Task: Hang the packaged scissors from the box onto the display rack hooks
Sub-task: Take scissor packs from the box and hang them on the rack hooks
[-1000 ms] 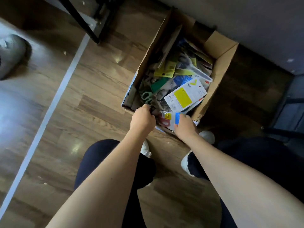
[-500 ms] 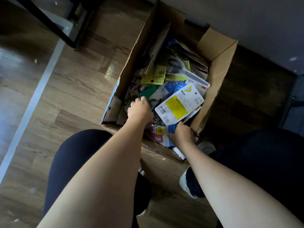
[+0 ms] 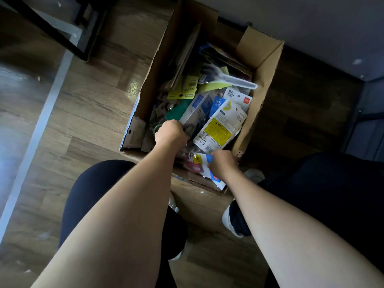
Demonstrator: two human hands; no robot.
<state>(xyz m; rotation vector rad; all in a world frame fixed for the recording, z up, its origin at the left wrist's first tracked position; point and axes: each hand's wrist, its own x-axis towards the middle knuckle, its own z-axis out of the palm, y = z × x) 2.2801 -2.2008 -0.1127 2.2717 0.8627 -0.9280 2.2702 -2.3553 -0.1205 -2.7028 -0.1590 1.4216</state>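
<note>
An open cardboard box stands on the wooden floor, filled with several packaged scissors. My left hand is inside the box and grips a clear pack of dark-handled scissors by its lower end. My right hand is at the box's near edge and holds a white and blue pack with red scissors. A white pack with a yellow warning label lies on top between the hands. The display rack hooks are out of view.
Black metal legs of a frame stand on the floor at the upper left beside a pale strip. A grey wall or panel runs behind the box. My knees and white shoes are just below the box.
My left hand went deeper into the box and took hold of the clear scissors pack. My right hand stayed at the near edge on the white and blue pack. The view came closer.
</note>
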